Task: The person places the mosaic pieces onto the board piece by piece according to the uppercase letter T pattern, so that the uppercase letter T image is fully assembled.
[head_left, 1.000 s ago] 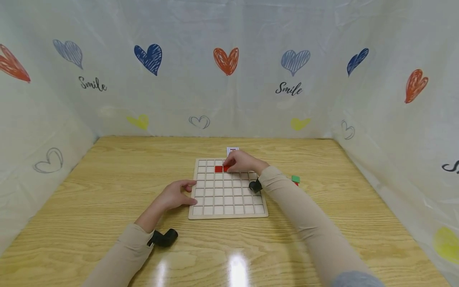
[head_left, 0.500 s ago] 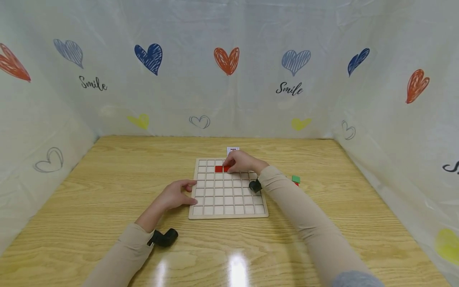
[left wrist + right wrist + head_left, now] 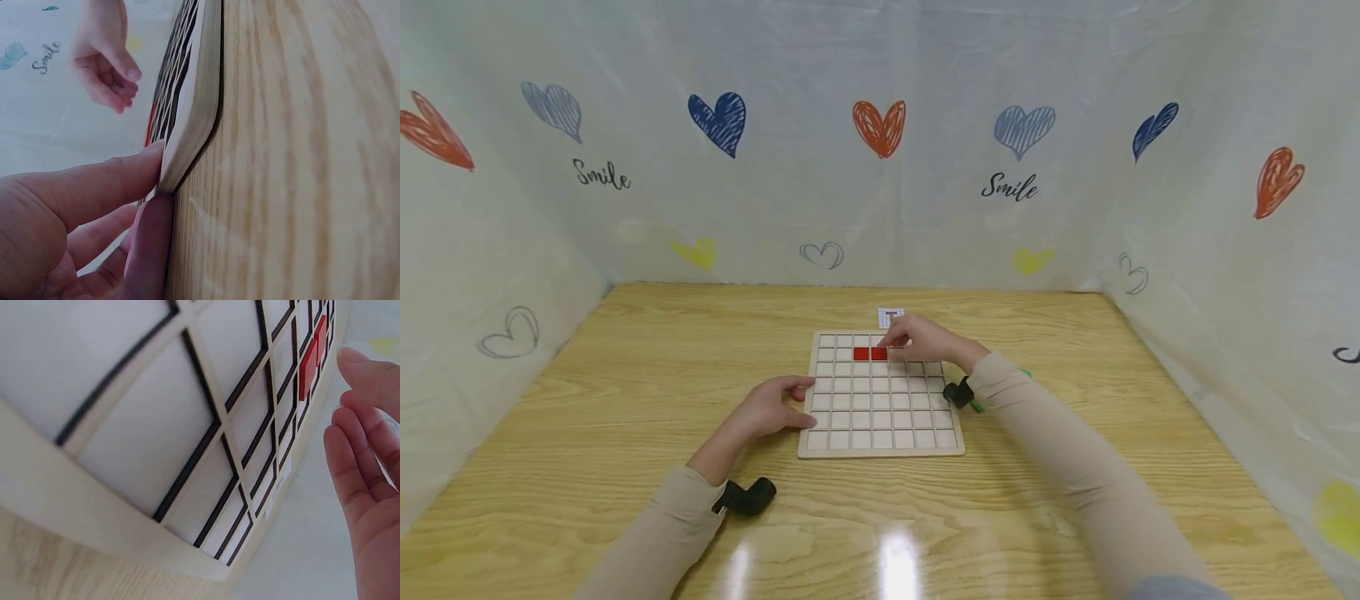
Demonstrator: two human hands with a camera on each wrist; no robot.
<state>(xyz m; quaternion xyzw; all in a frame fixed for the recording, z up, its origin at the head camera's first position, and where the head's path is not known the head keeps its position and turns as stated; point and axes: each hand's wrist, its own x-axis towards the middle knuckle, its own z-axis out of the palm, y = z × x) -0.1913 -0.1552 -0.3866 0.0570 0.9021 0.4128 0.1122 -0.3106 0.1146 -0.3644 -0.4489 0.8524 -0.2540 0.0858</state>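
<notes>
A wooden grid board (image 3: 880,454) with pale square cells lies flat on the table. Two red square tiles (image 3: 879,354) sit side by side in its second row from the back; they also show in the right wrist view as red tiles (image 3: 307,370). My left hand (image 3: 765,408) holds the board's left edge, its thumb (image 3: 119,181) on the rim and a finger against the side. Just right of the red tiles, my right hand (image 3: 925,340) hovers over the board with nothing between its fingers. In the right wrist view its fingers (image 3: 350,450) are loosely bent, apart from the tiles.
A small printed grid card (image 3: 891,317) lies behind the board, partly covered by the right hand. Green pieces (image 3: 977,407) peek out around the right forearm, which hides part of the table there. A white curtain (image 3: 940,225) with hearts encloses the table.
My right hand has let go of the second red tile and shifted slightly right, leaving the tile in its cell. My left hand stays on the board's edge.
</notes>
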